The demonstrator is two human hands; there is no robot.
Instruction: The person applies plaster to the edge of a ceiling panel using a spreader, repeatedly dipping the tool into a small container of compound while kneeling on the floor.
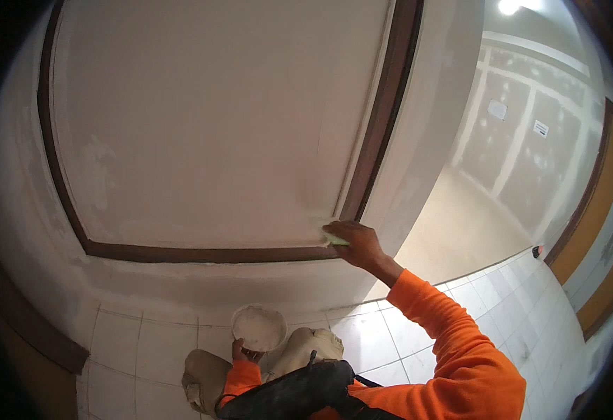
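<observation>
My right hand (357, 245) is closed around a small pale green piece (335, 239), which looks like a flat spreader; most of it is hidden by the fingers. It presses against the lower right corner of the dark brown wooden frame (208, 254), beside the off-white wall panel (208, 126) inside it. Down by my knees, my left hand (246, 351) grips the near edge of a round white tub (283, 336). A pale, whitish paste-like material (256, 325) fills much of the tub.
Pale square tiles (166, 343) cover the floor under me. A dark strap or bag (292, 392) hangs across my front. To the right, a passage leads to a patched grey wall (524, 133) with two papers on it. A brown-and-white door (597, 245) stands at the far right.
</observation>
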